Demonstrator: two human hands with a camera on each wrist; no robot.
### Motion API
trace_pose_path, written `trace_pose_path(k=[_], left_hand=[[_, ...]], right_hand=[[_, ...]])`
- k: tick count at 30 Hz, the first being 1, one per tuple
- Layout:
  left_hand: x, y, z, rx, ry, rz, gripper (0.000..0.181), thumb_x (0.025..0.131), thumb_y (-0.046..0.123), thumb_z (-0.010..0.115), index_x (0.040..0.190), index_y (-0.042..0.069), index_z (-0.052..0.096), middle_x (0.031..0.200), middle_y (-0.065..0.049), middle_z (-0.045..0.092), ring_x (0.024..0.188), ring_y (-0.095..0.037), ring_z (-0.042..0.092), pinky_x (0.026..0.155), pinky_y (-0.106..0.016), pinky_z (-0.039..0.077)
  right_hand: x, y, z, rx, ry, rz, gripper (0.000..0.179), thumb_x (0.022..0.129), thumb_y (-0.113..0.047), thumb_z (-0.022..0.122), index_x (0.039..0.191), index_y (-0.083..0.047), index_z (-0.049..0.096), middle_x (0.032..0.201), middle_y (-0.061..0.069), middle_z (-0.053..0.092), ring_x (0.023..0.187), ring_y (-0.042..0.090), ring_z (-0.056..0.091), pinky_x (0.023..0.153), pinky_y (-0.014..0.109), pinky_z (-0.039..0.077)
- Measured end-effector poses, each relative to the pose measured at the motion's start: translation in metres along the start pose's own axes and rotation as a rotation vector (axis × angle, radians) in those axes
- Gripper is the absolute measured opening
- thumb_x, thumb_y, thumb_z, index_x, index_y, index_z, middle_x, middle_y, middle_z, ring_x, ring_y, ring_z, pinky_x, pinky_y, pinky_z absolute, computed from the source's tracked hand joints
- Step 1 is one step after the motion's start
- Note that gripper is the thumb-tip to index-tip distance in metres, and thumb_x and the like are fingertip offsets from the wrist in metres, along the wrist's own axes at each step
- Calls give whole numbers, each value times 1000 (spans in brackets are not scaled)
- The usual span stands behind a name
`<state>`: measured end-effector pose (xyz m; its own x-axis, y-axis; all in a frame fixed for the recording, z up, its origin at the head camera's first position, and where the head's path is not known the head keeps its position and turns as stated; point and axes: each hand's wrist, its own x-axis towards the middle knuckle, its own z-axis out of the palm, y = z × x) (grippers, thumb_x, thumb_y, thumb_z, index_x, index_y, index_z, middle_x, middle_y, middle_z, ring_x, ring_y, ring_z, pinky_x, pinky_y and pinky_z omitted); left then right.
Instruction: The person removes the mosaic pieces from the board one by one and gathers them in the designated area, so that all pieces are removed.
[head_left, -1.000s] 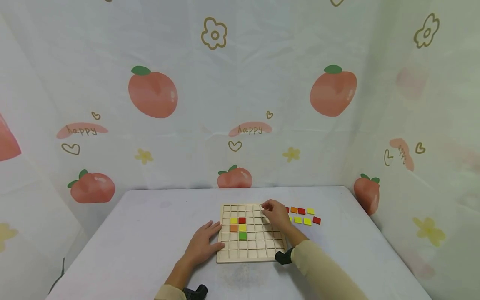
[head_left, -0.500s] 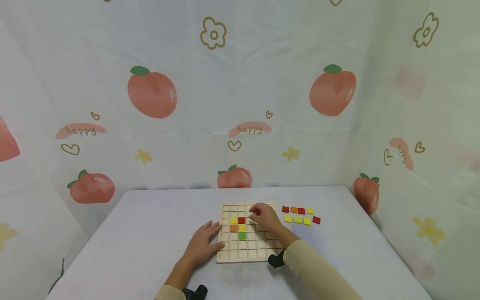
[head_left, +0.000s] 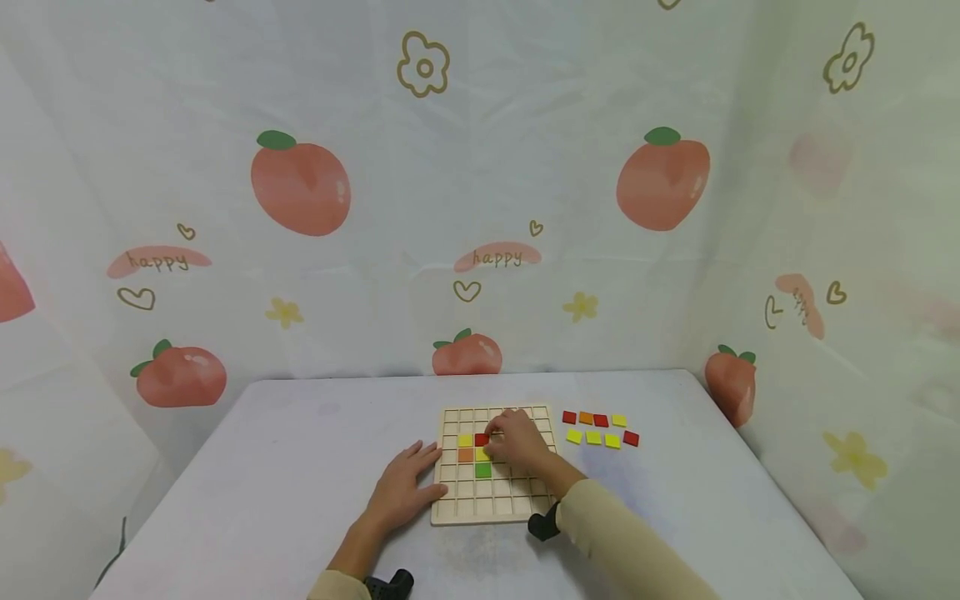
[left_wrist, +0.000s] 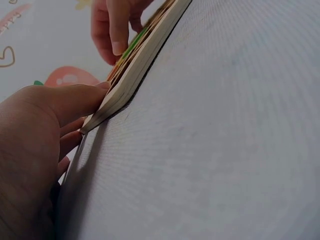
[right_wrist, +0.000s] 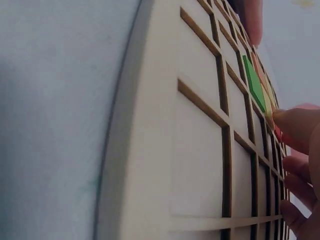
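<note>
On the table lies a wooden grid board (head_left: 454, 508) holding several coloured square tiles: a green tile (head_left: 483, 471), an orange tile (head_left: 465, 455), a red tile (head_left: 481, 439) and two yellow ones. My left hand (head_left: 405, 485) rests with spread fingers at the board's left edge; its thumb (left_wrist: 82, 100) lies on the rim in the left wrist view. Over the middle of the board, my right hand (head_left: 519, 446) has bent fingers, thumb and index finger apart. Its thumb (right_wrist: 295, 122) comes down at the yellow tile (head_left: 480, 454) beside the green one; the index fingertip reaches the red tile's right edge.
Right of the board, loose tiles lie in two rough rows, among them an orange tile (head_left: 587, 417), a yellow tile (head_left: 612, 442) and a red tile (head_left: 631, 438). The white table (head_left: 300, 467) meets a fruit-printed cloth backdrop (head_left: 375, 317) behind and at the sides.
My right hand has moved left across the board from its right side to the red and yellow tiles, uncovering the loose tiles on the right. The left hand stays at the board's edge.
</note>
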<state>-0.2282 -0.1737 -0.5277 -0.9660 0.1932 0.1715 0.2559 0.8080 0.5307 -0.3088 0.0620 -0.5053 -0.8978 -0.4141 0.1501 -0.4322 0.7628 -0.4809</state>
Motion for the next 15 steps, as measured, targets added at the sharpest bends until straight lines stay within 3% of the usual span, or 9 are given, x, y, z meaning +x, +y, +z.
trace_pose_path(k=[6,15], left_hand=[[0,1,-1,-3,0,5,64,84,43,69,139,14,56,144,-3,50,138,-33,35,106,-61,29],[-1,2,-2,-5,3,7,63,84,43,69,139,14,56,144,-3,50,138,-34,35,106,-61,30]], right_hand=[[-1,-7,0,-32,-9,53,22,83,-29,76,99,-14,70,102,0,59,99,22,48,87,40,45],[-1,-11,2,3,5,103,23,83,-28,76,98,-12,70,105,2,58,102,23,48,89,41,45]])
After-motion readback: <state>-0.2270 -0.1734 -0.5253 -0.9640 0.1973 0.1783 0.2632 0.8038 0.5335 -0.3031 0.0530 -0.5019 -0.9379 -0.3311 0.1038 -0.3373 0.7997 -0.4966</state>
